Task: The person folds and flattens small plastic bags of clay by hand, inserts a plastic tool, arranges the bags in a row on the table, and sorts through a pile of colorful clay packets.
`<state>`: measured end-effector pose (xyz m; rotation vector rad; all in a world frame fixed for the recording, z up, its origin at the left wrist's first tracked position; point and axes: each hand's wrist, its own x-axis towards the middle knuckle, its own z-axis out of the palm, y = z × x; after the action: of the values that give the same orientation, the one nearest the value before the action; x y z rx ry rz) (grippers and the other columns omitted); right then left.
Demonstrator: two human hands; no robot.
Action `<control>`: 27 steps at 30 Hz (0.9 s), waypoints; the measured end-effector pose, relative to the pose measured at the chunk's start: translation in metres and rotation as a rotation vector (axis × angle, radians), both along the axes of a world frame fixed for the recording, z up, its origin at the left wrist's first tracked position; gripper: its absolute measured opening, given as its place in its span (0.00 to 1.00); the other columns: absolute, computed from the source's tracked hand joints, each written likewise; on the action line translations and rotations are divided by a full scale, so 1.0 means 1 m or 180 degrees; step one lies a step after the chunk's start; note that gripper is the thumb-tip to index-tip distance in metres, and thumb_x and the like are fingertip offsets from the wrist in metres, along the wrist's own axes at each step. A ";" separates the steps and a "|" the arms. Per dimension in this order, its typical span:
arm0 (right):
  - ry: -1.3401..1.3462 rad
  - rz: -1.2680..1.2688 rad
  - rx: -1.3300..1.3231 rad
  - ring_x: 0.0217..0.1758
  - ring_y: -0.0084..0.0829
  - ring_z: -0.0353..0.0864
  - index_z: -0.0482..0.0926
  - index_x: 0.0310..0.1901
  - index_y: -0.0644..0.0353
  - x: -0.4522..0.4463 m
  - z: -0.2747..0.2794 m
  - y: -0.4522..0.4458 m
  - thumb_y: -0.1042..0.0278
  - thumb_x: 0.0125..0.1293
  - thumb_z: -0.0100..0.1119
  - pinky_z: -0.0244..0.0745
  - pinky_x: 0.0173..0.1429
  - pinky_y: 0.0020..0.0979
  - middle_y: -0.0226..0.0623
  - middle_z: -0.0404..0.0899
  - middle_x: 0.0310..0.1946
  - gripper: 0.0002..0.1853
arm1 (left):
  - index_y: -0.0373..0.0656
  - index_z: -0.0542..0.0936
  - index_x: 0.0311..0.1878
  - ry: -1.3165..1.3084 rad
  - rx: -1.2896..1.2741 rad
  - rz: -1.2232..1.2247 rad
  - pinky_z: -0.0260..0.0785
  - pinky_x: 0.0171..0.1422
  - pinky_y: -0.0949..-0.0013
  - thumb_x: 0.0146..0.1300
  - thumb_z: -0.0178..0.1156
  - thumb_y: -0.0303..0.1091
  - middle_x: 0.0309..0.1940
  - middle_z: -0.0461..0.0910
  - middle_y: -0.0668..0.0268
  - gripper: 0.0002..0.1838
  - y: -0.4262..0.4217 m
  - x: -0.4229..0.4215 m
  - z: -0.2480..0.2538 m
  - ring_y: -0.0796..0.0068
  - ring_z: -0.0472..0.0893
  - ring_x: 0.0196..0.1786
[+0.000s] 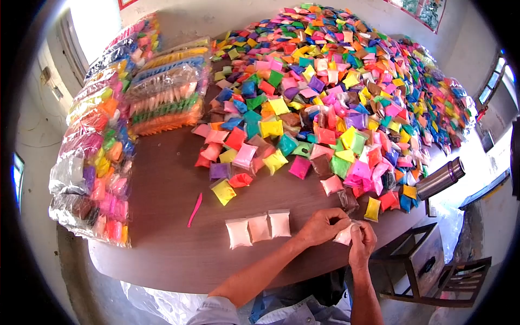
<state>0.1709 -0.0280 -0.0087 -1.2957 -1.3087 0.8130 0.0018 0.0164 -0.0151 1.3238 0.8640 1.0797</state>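
My left hand [324, 226] and my right hand [363, 242] are close together over the table's front edge. Between them they pinch a small pale packet [343, 236], the fingers of both hands closed on it and partly covering it. To the left of my hands, three similar packets lie side by side: a whitish one [238, 234], a pale peach one [259, 228] and another whitish one [280, 224]. Farther left on the tabletop lies a thin pink plastic knife-shaped tool [195, 210].
A large heap of colourful packets [314, 92] covers the back and right of the brown table [162, 184]. Clear bags of packets [97, 162] and bundled rows [168, 92] line the left. A metal flask [441, 179] leans at the right edge, near a wooden chair [463, 281].
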 end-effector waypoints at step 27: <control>0.0303 -0.0053 -0.0056 0.37 0.13 0.75 0.83 0.48 0.66 -0.005 0.003 -0.001 0.74 0.74 0.59 0.71 0.41 0.19 0.24 0.80 0.37 0.07 | 0.38 0.85 0.46 0.0297 0.0001 0.0166 0.74 0.45 0.74 0.74 0.64 0.34 0.36 0.83 0.73 0.09 -0.006 0.000 0.017 0.85 0.78 0.39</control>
<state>0.1655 -0.0294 -0.0054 -1.2649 -1.2164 0.8660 0.0016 0.0099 0.0015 1.3671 0.9723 1.0651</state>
